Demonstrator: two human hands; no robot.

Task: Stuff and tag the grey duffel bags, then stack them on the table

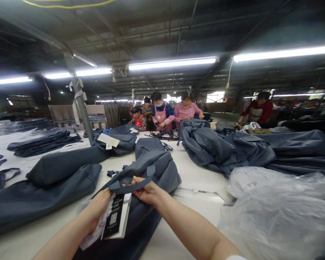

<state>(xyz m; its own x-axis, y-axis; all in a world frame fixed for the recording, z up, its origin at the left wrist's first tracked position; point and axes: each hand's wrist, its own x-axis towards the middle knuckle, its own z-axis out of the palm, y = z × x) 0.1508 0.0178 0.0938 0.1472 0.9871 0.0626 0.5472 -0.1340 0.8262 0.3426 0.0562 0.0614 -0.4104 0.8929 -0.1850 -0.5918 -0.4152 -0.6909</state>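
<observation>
A dark blue-grey fabric bag (pixel 164 168) lies on the white table right in front of me. My right hand (pixel 146 191) is closed around its webbing strap (pixel 141 185), thumb and fingers pinching it. My left hand (pixel 101 204) grips the strap's other end at the bag's near left side; its fingertips are partly hidden. Below the left hand hangs a black printed hang tag (pixel 115 215) with a white card (pixel 125 220) behind it. Crumpled clear plastic (pixel 94 231) sits between the left hand and the tag.
More blue-grey bags lie at left (pixel 65 180) and in a heap at right (pixel 213 144). Clear plastic bags (pixel 276 209) cover the near right. A metal post (pixel 81 104) rises at the table's left. Several co-workers (pixel 162 115) work across the table.
</observation>
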